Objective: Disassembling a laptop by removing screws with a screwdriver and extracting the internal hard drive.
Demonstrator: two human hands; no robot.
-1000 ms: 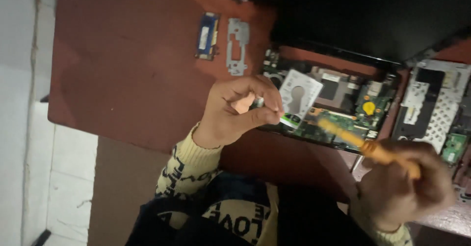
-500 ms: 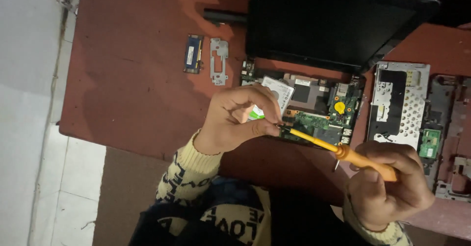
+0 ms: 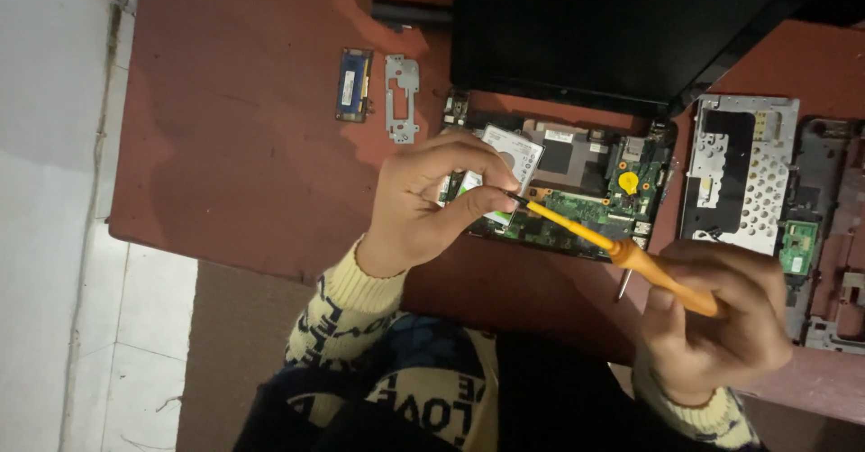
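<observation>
Two loose parts, far left: a memory module (image 3: 354,84) and a metal bracket (image 3: 402,97), lying apart.
Left hand (image 3: 432,201): fingertips pinched narrow at the driver tip, as half a second ago.
Circuit board (image 3: 577,209): centre, open, beneath the tip.
Screwdriver (image 3: 622,254): now angled lower.
Right hand (image 3: 712,321): fist closed round its handle, near right.
</observation>
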